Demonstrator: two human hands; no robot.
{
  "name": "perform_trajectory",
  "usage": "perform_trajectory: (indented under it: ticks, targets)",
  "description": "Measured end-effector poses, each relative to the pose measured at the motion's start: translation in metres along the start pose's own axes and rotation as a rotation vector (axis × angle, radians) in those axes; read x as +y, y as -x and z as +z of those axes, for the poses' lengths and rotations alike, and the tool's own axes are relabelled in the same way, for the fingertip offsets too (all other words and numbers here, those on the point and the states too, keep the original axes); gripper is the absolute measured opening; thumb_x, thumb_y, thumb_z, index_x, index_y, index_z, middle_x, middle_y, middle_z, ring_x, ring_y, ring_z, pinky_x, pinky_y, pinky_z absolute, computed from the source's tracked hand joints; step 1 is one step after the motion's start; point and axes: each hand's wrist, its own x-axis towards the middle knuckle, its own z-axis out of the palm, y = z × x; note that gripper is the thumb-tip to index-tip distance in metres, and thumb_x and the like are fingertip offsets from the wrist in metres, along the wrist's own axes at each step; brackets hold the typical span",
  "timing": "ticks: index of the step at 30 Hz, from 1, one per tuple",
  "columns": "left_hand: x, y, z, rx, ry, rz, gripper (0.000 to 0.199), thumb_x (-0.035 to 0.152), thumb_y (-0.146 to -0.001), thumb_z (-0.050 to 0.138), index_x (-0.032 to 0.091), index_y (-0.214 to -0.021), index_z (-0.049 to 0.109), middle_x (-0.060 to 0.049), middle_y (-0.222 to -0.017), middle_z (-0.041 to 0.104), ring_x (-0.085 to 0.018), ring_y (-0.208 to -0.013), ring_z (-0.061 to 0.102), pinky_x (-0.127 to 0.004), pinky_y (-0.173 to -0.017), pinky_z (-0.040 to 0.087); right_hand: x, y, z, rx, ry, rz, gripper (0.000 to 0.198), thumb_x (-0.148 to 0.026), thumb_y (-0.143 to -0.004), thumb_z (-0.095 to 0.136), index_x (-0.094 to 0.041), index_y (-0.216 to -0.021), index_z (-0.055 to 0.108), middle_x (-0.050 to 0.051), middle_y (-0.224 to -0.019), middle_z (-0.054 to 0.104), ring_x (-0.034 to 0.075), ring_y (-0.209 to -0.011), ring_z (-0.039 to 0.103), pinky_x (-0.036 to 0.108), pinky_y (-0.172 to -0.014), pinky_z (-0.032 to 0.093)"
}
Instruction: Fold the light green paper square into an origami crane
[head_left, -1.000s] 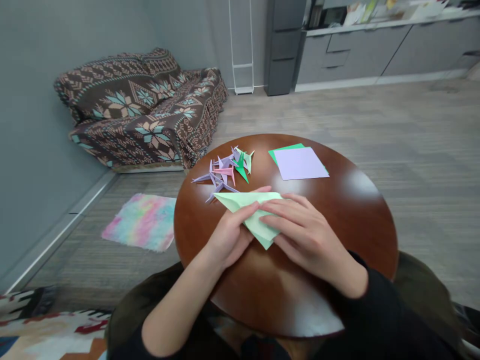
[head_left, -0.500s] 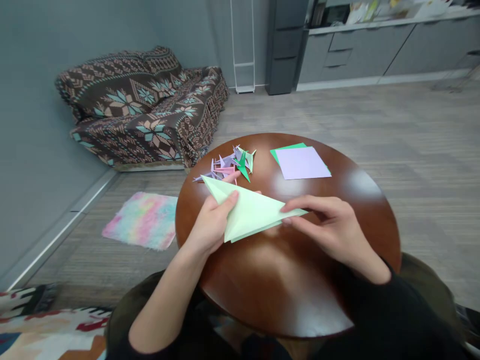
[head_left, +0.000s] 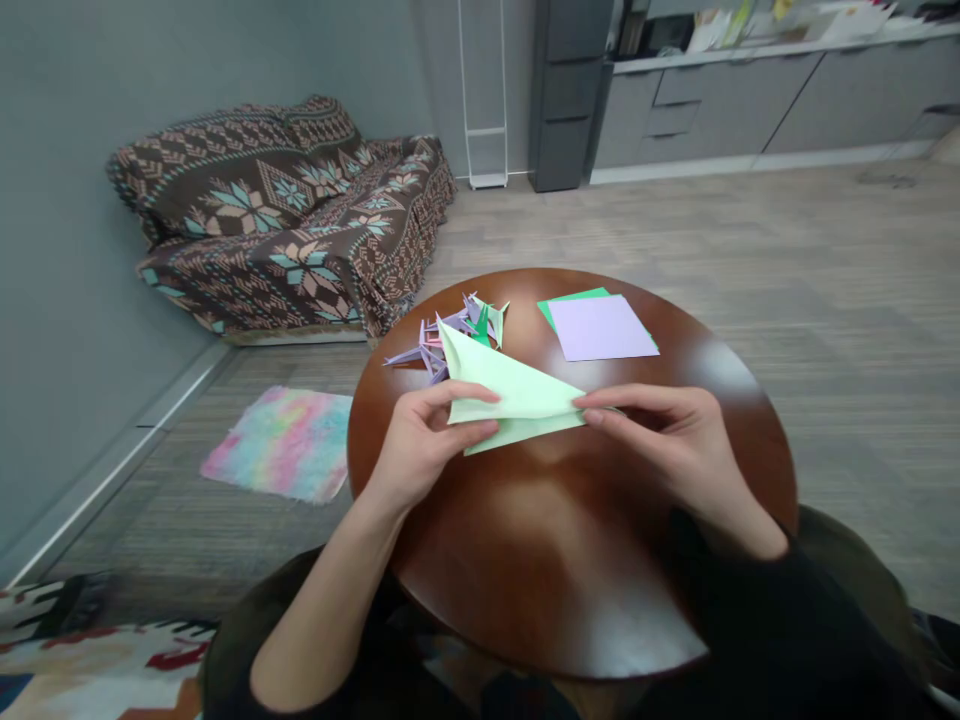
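Note:
A pale green sheet of folded origami paper (head_left: 517, 392) is held between my two hands above the round table. Its layers part along the lower edge, and it narrows to a point on the right. My left hand (head_left: 427, 435) pinches the wide left end, with thumb and fingers at the lower fold. My right hand (head_left: 667, 430) is closed on the narrow tip between thumb and fingers. Just behind the paper lies a pile of small folded paper cranes (head_left: 431, 352) in purple, green and pink, partly hidden by it.
Square purple paper (head_left: 604, 328) lies over green sheets (head_left: 546, 312) at the table's far right. The glossy brown round table (head_left: 540, 580) stands in front of me. Beyond are a covered sofa (head_left: 292, 215), a fluffy pastel rug (head_left: 285, 445) and grey kitchen cabinets (head_left: 705, 110).
My left hand has shifted its grip from the paper's left face to its lower left edge. The paper has turned, and a lower layer shows more. My right hand still pinches the tip.

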Motion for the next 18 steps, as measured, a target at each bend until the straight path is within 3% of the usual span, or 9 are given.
perform_trajectory:
  ticks: [3,8,18]
  targets:
    - [-0.007,-0.001,-0.001,0.111,-0.111,0.021,0.019,0.031,-0.067,0.087,0.016,-0.077,0.079,-0.005,-0.078,0.075,-0.018,-0.070,0.064,-0.028,-0.066,0.052,0.001,0.000,0.001,-0.034,-0.050,0.019,0.010,-0.030,-0.080,0.078,-0.024,-0.087,0.083,0.004,-0.085,0.081,0.022,-0.075,0.075,0.032,-0.069,0.061]
    - [-0.009,0.002,0.005,0.256,-0.164,0.045,0.024,0.038,-0.070,0.084,0.016,-0.076,0.076,-0.003,-0.077,0.073,-0.017,-0.066,0.061,-0.028,-0.061,0.050,0.002,0.002,0.005,-0.027,-0.080,0.096,0.019,-0.036,-0.073,0.085,-0.022,-0.084,0.082,0.005,-0.078,0.080,0.022,-0.069,0.073,0.032,-0.061,0.060]
    - [-0.001,0.010,0.022,0.411,-0.355,0.156,0.043,0.037,-0.075,0.080,0.018,-0.054,0.047,0.004,-0.055,0.044,-0.009,-0.053,0.037,-0.024,-0.048,0.029,0.001,0.007,0.015,-0.002,-0.200,0.180,0.025,-0.032,-0.077,0.082,-0.018,-0.066,0.065,0.005,-0.077,0.078,0.016,-0.065,0.069,0.027,-0.061,0.056]
